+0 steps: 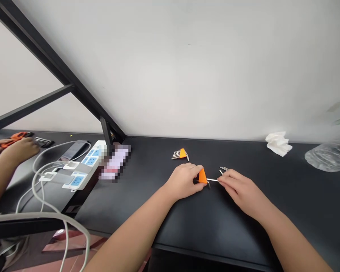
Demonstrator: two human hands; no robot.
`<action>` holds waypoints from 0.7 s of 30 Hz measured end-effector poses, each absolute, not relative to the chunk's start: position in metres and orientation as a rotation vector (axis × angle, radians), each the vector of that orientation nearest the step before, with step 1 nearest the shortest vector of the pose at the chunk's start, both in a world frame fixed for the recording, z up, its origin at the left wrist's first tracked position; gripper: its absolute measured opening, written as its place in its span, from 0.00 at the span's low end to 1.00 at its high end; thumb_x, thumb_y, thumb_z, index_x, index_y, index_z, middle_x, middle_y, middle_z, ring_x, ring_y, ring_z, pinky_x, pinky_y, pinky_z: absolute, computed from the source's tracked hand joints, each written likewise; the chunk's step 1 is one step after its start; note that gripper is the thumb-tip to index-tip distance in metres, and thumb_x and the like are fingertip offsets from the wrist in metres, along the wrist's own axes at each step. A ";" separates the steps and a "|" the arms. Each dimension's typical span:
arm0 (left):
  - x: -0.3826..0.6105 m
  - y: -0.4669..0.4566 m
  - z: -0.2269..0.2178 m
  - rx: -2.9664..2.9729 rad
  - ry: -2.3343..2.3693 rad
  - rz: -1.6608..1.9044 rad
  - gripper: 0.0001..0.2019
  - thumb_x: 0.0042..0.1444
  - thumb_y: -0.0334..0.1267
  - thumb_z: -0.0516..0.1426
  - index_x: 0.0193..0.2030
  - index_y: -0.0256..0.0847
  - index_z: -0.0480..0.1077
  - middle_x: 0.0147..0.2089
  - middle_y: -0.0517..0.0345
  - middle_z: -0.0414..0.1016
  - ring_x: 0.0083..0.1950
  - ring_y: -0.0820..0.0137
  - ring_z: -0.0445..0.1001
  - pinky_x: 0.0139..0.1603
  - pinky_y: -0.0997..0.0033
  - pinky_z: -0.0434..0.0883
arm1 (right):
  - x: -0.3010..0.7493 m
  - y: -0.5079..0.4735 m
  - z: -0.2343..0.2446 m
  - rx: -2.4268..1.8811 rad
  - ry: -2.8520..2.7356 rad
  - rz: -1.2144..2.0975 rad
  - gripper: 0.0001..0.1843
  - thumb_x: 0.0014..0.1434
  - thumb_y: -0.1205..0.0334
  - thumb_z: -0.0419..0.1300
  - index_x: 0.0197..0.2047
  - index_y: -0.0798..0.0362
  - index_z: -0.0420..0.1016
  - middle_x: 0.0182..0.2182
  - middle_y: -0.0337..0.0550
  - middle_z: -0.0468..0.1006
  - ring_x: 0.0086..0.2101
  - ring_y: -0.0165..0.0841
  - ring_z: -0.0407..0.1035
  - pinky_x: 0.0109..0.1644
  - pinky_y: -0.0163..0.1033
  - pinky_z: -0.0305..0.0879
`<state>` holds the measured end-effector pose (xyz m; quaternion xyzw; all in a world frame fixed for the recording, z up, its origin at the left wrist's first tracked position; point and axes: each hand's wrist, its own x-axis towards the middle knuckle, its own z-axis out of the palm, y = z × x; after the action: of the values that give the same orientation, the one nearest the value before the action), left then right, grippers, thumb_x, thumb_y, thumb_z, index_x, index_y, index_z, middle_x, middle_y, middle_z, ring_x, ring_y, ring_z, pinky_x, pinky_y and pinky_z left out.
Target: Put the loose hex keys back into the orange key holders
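Observation:
My left hand (pixel 185 181) is closed around an orange hex key holder (pixel 202 176), just above the black table. A bent key end shows below the holder. In the fingers of my right hand (pixel 240 190) is a silver hex key (pixel 213 180), its far end meeting the holder's right side; whether it sits inside a hole I cannot tell. Several loose hex keys (pixel 223 169) lie just beyond my right fingertips, partly hidden by them. Farther back, a second orange holder (pixel 183 153) filled with several hex keys rests on the table.
A white power strip (pixel 86 166) with plugs and looping cables stands left, near a phone (pixel 73 151) and a pixelated item (pixel 115 164). Crumpled tissue (pixel 278 143) and clear plastic (pixel 328 155) lie right. At far left, another person's hands (pixel 22 151) hold an orange tool.

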<state>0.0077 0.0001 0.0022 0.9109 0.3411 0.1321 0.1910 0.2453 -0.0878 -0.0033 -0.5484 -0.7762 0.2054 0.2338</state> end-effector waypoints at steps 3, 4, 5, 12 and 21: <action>0.008 0.001 0.002 2.566 0.961 0.350 0.12 0.56 0.43 0.65 0.41 0.44 0.67 0.34 0.61 0.72 0.36 0.67 0.70 0.36 0.68 0.63 | 0.244 -0.089 -0.002 -1.499 -2.121 0.539 0.15 0.73 0.61 0.48 0.46 0.46 0.77 0.41 0.45 0.76 0.36 0.34 0.74 0.41 0.40 0.72; 0.009 0.001 0.002 2.573 0.957 0.345 0.12 0.56 0.43 0.64 0.41 0.44 0.67 0.33 0.61 0.72 0.36 0.67 0.70 0.36 0.68 0.63 | 0.244 -0.089 -0.001 -1.494 -2.119 0.530 0.15 0.73 0.61 0.48 0.46 0.46 0.78 0.41 0.45 0.76 0.36 0.34 0.74 0.40 0.40 0.73; 0.009 0.001 0.003 2.581 0.952 0.340 0.12 0.56 0.43 0.64 0.41 0.44 0.67 0.33 0.61 0.71 0.36 0.67 0.70 0.36 0.68 0.63 | 0.244 -0.089 -0.001 -1.489 -2.119 0.524 0.16 0.73 0.61 0.49 0.46 0.46 0.78 0.41 0.45 0.76 0.35 0.34 0.74 0.40 0.39 0.73; 0.008 -0.003 0.006 2.656 0.919 0.312 0.10 0.57 0.43 0.62 0.40 0.43 0.68 0.32 0.59 0.71 0.35 0.65 0.70 0.35 0.66 0.62 | 0.244 -0.091 -0.001 -1.456 -2.153 0.529 0.19 0.74 0.59 0.47 0.43 0.45 0.79 0.37 0.45 0.74 0.31 0.33 0.72 0.37 0.38 0.72; 0.010 -0.007 0.001 2.596 0.878 0.375 0.11 0.55 0.43 0.62 0.41 0.43 0.68 0.32 0.60 0.73 0.35 0.65 0.71 0.37 0.65 0.64 | 0.232 -0.089 0.003 -1.410 -2.124 0.693 0.16 0.73 0.61 0.48 0.45 0.46 0.77 0.39 0.45 0.76 0.34 0.34 0.73 0.39 0.39 0.71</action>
<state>0.0095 -0.0072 0.0012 0.9220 0.3120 0.1331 0.1868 0.2318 -0.0889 0.0031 -0.5171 -0.7790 0.2542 0.2472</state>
